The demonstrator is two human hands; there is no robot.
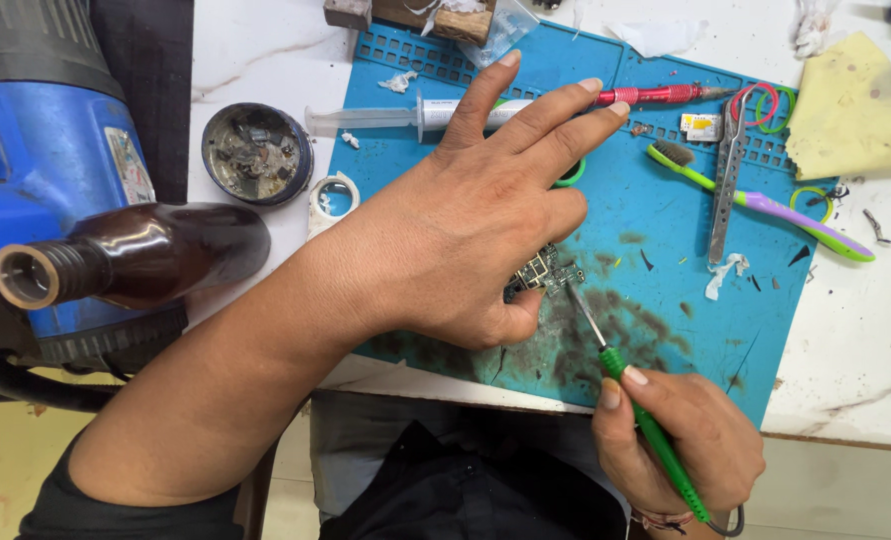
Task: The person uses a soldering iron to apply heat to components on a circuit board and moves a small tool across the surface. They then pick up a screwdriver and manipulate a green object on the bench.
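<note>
Green-handled tool (637,410) slants up-left, tip at circuit board (542,272). Right hand (680,440) grips it. Left hand (485,200), fingers spread, pins board under thumb.

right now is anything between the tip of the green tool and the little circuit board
Nothing visible. The right hand holds the green-handled tool with its metal tip right at the circuit board on the blue mat. The left hand covers the board's left part only.

A white marble-patterned bench (255,50) carries a blue rubber work mat (655,200), a round grimy tin (257,153) and a yellow cloth (850,105).
</note>
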